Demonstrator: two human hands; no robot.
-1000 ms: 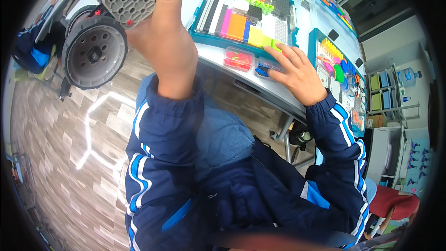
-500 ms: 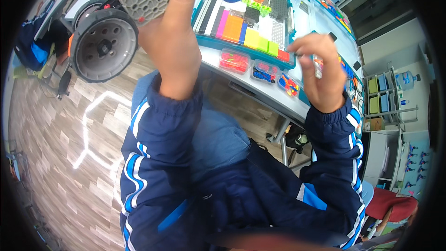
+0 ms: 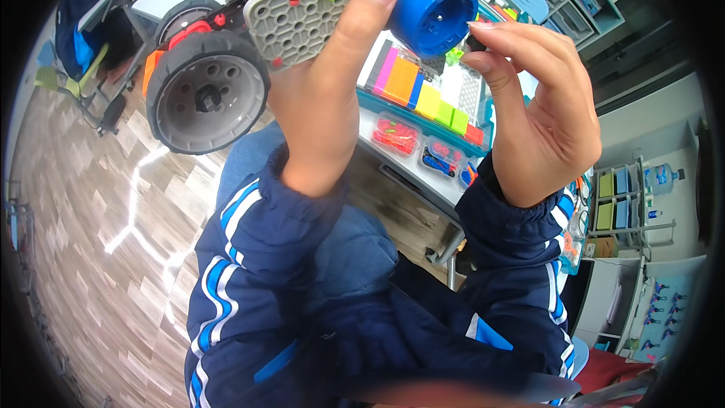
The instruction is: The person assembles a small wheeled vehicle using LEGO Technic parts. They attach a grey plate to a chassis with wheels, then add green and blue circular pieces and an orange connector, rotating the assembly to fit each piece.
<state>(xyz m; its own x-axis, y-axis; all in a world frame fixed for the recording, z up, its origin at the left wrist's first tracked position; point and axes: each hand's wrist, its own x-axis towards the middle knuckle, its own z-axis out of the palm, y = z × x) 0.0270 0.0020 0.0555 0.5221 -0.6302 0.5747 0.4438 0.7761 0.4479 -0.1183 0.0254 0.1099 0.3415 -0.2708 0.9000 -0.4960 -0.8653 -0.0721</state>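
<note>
A model vehicle built from plastic parts is held up at the top of the view by my left hand (image 3: 321,121). My thumb lies along its grey honeycomb panel (image 3: 291,21), with the tip close to a blue wheel hub (image 3: 414,21); my other left fingers are hidden behind. A large grey wheel with a black tyre (image 3: 205,97) hangs on the vehicle's left side. Thumb and forefinger of my right hand (image 3: 547,117) pinch a small black part (image 3: 474,40), perhaps a connector, just right of the blue hub's open face.
Beyond the vehicle, a teal tray (image 3: 423,109) of coloured building parts rests on a white table. Small clear boxes of red connectors (image 3: 395,134) and blue and black pieces (image 3: 442,157) stand along its near edge. Storage shelves (image 3: 623,189) are at the right.
The vehicle has shifted right and lower in view with my left hand. My right hand has come up, bringing its pinched fingers beside the blue hub.
</note>
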